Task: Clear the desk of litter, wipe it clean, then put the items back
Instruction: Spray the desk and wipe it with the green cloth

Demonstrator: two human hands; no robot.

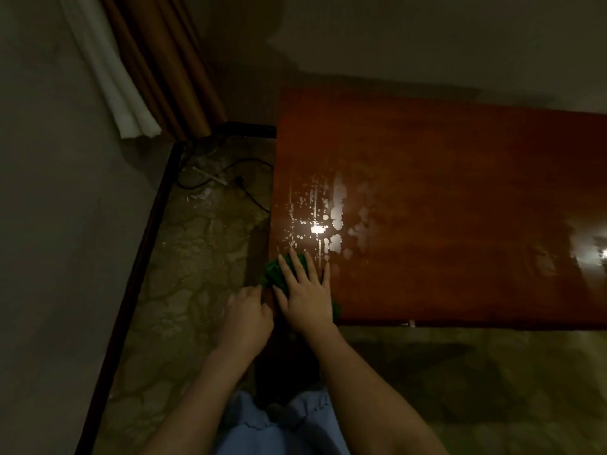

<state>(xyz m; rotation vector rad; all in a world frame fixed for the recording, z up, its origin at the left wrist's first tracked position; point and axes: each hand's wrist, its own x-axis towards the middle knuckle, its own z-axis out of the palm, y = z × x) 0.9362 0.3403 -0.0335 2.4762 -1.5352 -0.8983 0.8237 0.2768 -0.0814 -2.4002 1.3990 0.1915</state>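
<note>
The left hand (pixel 247 318) curls its fingers at the desk's near-left corner, pinching the edge of the green cloth (pixel 276 274). The right hand (pixel 303 290) presses flat, fingers spread, on that cloth. Beyond them, wet droplets (pixel 335 221) glisten on the reddish wooden desk (pixel 443 198).

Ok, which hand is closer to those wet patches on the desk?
Right. The right hand presses the green cloth just below the wet patches; the left hand sits at the desk's corner, farther off.
</note>
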